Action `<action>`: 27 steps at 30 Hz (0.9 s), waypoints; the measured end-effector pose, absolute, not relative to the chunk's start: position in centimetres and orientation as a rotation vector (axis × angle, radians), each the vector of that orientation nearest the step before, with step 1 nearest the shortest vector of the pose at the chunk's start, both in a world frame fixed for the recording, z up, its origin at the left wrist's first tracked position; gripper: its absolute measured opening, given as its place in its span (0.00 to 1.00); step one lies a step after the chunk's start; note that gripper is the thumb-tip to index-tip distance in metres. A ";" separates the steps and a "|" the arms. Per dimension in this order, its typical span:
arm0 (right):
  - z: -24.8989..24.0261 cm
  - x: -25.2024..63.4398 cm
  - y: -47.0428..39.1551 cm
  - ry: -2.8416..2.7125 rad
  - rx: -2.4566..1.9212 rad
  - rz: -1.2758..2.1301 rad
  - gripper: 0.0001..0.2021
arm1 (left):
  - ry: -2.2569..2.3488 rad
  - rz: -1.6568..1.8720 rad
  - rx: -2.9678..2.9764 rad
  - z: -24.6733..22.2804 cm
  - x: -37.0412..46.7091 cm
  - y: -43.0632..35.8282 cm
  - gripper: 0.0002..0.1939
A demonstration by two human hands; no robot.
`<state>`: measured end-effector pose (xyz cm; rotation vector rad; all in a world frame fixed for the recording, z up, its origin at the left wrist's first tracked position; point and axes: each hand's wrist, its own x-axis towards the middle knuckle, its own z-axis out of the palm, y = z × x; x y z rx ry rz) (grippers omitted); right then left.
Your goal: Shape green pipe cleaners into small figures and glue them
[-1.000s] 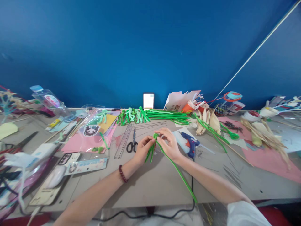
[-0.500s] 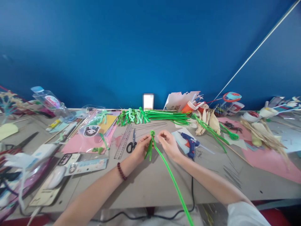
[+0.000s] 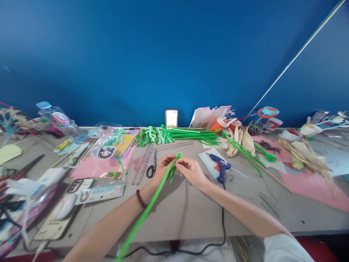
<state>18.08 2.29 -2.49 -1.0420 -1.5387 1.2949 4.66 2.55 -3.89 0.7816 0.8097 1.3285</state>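
Observation:
Green pipe cleaners [image 3: 148, 208] are between my hands over the middle of the table. Their top is curled into a small loop, short ends hang below it, and one long strand runs down toward me on the left. My left hand [image 3: 163, 171] is closed around the bundle just under the loop, its fingertips partly hidden. With thumb and fingers pinched, my right hand [image 3: 193, 172] grips the pipe cleaners from the right, close to the loop. Black-handled scissors [image 3: 151, 169] and a clear ruler [image 3: 143, 165] lie left of my left hand.
A blue glue gun [image 3: 224, 168] lies right of my right hand, its cord running off the front edge. Behind are bundled green pipe cleaners [image 3: 195, 134] and finished-looking green twists [image 3: 154, 135]. Corn husks [image 3: 247, 140] lie right; a plastic bottle [image 3: 58, 118] leans left.
The long strand has swung from the right side across to the left, over my left forearm. My right hand has moved left and now pinches the pipe cleaners beside my left hand.

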 end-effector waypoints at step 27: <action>-0.1 28.2 2.0 -1.978 -1.689 0.175 0.10 | 0.917 1.339 0.783 -5.2 4.6 3.4 0.18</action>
